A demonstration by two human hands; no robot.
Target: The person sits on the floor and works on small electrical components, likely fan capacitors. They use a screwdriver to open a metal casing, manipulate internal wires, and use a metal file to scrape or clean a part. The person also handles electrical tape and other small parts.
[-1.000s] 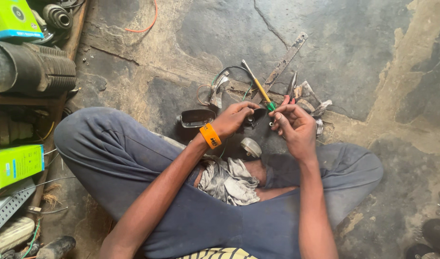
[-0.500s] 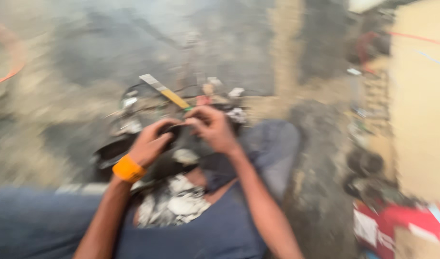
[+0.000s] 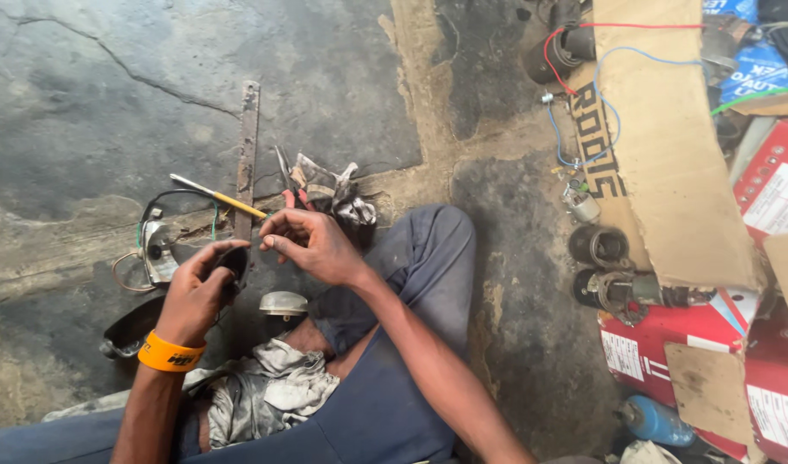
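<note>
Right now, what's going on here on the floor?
A person sits cross-legged on a cracked concrete floor. The left hand, with an orange wristband, grips a small dark part; the right hand pinches something too small to tell just beside it. A yellow-handled screwdriver, a rusty metal strip and pliers lie in front. A grey rag rests in the lap. Cardboard boxes stand to the right.

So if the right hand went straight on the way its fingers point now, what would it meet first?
Probably the left hand and the small dark part it holds: the right hand points left toward them, though depth is unclear.
</note>
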